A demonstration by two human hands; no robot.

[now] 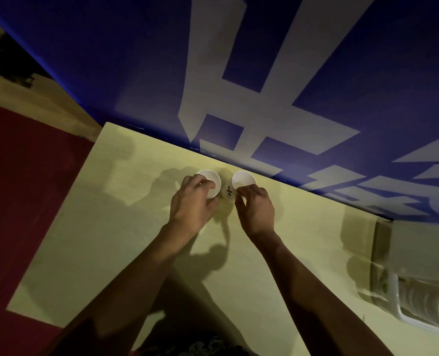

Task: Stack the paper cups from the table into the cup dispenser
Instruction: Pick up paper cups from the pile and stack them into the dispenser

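Two white paper cups stand upright side by side near the far edge of the pale table (110, 227). My left hand (191, 201) grips the left cup (212, 177), with fingers over its rim and thumb on its side. My right hand (255, 206) pinches the near rim of the right cup (242, 179), which bears dark print on its side. The cup dispenser (418, 286) lies at the right edge of the table, a clear tube with several white cups nested inside.
A blue wall (110, 73) with large white lettering rises right behind the table's far edge. Dark red floor (20, 188) lies to the left of the table. Patterned fabric shows at the bottom edge of the view.
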